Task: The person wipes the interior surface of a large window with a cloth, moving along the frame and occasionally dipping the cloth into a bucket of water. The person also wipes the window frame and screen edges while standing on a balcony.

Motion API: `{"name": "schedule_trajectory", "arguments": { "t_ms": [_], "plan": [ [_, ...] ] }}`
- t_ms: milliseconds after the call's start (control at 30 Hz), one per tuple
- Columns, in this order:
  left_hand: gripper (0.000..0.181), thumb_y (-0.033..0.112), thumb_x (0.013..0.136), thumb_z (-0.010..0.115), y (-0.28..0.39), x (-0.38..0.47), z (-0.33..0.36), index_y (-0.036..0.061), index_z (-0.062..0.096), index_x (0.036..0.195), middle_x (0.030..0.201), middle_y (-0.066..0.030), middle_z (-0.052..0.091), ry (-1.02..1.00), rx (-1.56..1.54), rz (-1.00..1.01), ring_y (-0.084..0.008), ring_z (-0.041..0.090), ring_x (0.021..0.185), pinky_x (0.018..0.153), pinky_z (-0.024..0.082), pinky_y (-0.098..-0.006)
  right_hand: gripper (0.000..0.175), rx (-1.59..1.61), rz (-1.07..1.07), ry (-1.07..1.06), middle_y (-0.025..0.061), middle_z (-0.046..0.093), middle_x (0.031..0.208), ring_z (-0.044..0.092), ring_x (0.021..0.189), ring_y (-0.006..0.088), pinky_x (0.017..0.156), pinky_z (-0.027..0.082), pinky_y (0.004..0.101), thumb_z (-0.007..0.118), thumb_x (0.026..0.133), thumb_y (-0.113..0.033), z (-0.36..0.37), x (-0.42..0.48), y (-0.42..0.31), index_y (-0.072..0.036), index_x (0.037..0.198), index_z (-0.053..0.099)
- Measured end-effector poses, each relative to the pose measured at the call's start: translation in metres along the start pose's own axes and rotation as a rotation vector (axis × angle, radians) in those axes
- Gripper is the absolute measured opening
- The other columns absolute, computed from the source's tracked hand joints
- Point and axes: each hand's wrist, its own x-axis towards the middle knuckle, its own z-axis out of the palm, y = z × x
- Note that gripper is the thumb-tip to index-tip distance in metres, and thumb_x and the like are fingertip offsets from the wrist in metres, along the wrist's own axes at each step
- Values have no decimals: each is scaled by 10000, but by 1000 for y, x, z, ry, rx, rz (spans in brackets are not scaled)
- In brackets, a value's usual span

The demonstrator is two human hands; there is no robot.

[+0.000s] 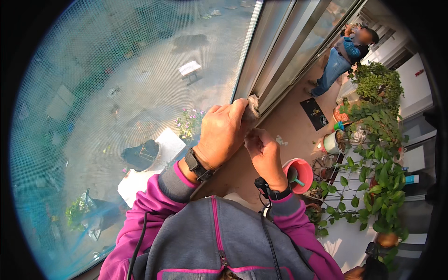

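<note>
My left hand (222, 131) grips a dirty pale rag (253, 105) against the window frame (271, 66). Part of the rag bunches out past its thumb side, on the frame's sill-side tracks. Just beside it, my right hand (265, 150) is raised with curled fingers, close to the lower side of the rag. Its fingertips are partly hidden, so whether they pinch anything is unclear. To the left of both hands stretches a mesh insect screen (140, 87). Both wrists wear black straps, and a small black device sits on the right one.
A pink bucket (308, 176) holding a scoop-like container stands right of my right hand. Potted plants (378, 175) crowd the right side. A black mat (314, 113) lies on the floor. Another person (344, 59) stands farther along the window, arms raised. Beyond the screen is a yard with a small bench (189, 69).
</note>
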Motion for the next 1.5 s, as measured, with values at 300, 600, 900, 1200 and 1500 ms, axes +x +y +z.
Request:
{"name": "schedule_trajectory", "arguments": {
  "t_ms": [300,600,900,1200,1500],
  "plan": [
    [456,-8,739,773,20,79,-12,72,675,1176,892,-96,645,394,-116,190,-331,640,778,679,535,-412,224,231,-219,257,66,708,972,630,795,76,719,529,240,666,997,-11,8,47,-20,43,1208,612],
    [493,-49,687,747,-22,16,19,52,672,1164,939,-89,633,227,-28,195,-309,611,770,646,519,-406,228,35,-50,304,65,701,906,649,773,103,696,541,274,710,962,-19,-9,40,25,28,1174,639],
    [414,-57,744,761,-47,-60,49,56,647,1125,935,-112,631,-14,-154,-146,-327,645,809,679,540,-403,238,-7,16,222,27,658,925,625,783,79,711,542,238,693,981,7,-22,18,60,15,1206,614],
    [385,-120,774,754,-23,2,34,42,635,1103,954,-134,660,289,-169,85,-314,667,753,634,541,-359,214,-66,78,271,6,649,903,626,772,66,693,532,225,707,973,-1,-31,21,56,7,1175,638],
    [330,-128,799,756,-35,-22,44,47,653,1059,919,-127,654,224,-242,88,-273,656,692,592,526,-332,127,-43,109,236,75,718,838,668,710,126,678,552,290,726,945,-36,-18,18,64,13,1053,681]
  ]
}}
